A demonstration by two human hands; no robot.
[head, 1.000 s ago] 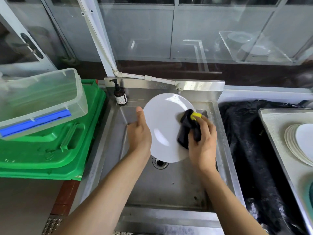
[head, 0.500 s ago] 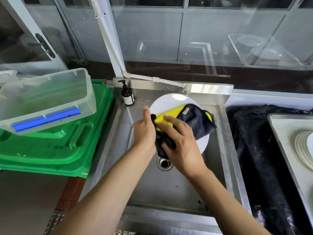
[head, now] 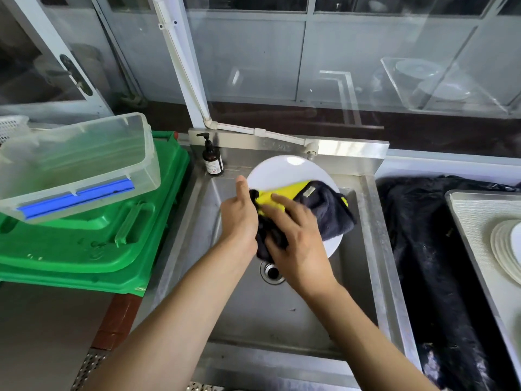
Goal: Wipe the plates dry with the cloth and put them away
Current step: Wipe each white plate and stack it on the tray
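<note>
A white plate [head: 284, 170] is held tilted over the steel sink [head: 282, 314]. My left hand [head: 239, 218] grips its left rim, thumb up on the front face. My right hand [head: 296, 238] presses a dark navy and yellow cloth [head: 329, 210] flat against the plate's face, fingers spread over the yellow part. The cloth covers most of the plate's lower half. A stack of white plates [head: 506, 249] lies on a tray at the right edge.
A brown pump bottle [head: 212, 159] stands at the sink's back left corner. Green crates [head: 93, 238] with a clear plastic box [head: 76, 165] on top sit to the left. A black bag [head: 428, 249] fills the bin right of the sink. Glass cabinet doors behind.
My right hand has swept the cloth from the plate's right edge leftward across its face, and the cloth has spread open. The plate stays in my left hand.
</note>
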